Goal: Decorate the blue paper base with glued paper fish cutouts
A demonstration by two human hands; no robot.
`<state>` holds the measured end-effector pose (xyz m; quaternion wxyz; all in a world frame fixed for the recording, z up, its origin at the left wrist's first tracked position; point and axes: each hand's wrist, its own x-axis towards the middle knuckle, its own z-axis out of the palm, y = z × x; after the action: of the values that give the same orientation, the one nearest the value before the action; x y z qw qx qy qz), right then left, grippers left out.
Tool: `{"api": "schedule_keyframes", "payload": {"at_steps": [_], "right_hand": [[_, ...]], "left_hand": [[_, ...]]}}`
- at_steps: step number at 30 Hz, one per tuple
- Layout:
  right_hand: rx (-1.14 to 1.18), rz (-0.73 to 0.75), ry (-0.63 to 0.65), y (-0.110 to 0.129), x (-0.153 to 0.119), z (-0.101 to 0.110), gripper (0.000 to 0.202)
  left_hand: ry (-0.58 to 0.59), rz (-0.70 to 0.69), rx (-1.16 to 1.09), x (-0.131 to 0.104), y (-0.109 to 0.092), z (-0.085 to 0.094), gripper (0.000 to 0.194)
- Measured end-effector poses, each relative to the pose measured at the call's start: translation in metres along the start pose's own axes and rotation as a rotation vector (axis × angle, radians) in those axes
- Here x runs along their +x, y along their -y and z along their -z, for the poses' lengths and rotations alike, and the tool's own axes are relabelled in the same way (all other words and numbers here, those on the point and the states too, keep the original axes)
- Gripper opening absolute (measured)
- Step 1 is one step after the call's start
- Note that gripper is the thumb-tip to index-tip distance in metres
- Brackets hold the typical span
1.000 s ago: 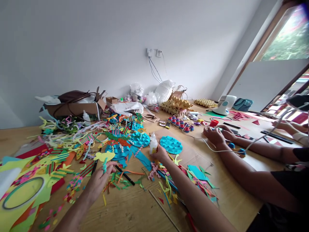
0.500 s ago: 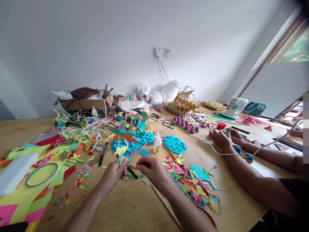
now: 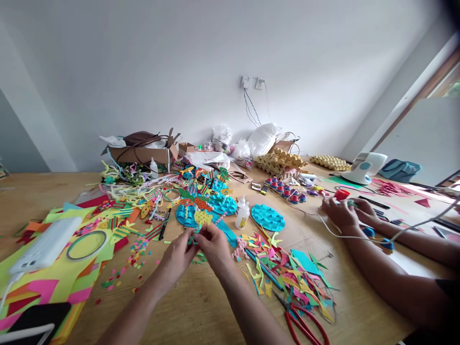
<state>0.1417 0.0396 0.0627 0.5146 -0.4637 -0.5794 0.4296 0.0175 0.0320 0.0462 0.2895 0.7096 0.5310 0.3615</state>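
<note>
My left hand [image 3: 179, 251] is closed on a pale teal twisted stem [image 3: 197, 228], with a dotted yellow paper cutout [image 3: 203, 217] at its top. The fingers of my right hand [image 3: 216, 247] pinch the same stem, right against the left fingertips. My fingers hide its lower end. Just beyond the hands are blue egg-carton ovals [image 3: 222, 205] decorated with paper fish. A glue bottle [image 3: 243, 214] stands upright beside another blue oval [image 3: 268, 217]. Paper scraps [image 3: 287, 273] lie right of my hands, with red-handled scissors [image 3: 305, 326] at their near edge.
Coloured paper sheets [image 3: 46, 249] hold a white power bank [image 3: 48, 244] and a tape roll [image 3: 87, 245] at left, near a phone [image 3: 39, 318]. A co-worker's hands [image 3: 341, 213] work at right, a white cable [image 3: 334, 235] crossing there. Egg trays [image 3: 280, 163] sit behind.
My right hand has moved left to meet my left hand and now grips the stem too. The view has shifted, bringing the phone and scissors further into sight.
</note>
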Motion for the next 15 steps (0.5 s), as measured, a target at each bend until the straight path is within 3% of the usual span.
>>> {"api": "schedule_keyframes", "payload": {"at_steps": [3, 5, 9, 15], "right_hand": [[0.023, 0.017, 0.09, 0.011, 0.006, 0.015, 0.015], [0.044, 0.032, 0.158, 0.019, 0.01, 0.024, 0.013], [0.069, 0.039, 0.297, 0.03, 0.014, 0.03, 0.01], [0.058, 0.027, 0.404, 0.026, 0.021, 0.028, 0.008]], "left_hand": [[0.117, 0.076, -0.258, -0.006, -0.002, 0.012, 0.04], [0.132, 0.147, -0.383, -0.01, -0.002, 0.021, 0.042], [0.091, 0.219, -0.469, -0.01, -0.004, 0.032, 0.04], [-0.018, 0.167, -0.437, -0.006, -0.01, 0.033, 0.034]]}}
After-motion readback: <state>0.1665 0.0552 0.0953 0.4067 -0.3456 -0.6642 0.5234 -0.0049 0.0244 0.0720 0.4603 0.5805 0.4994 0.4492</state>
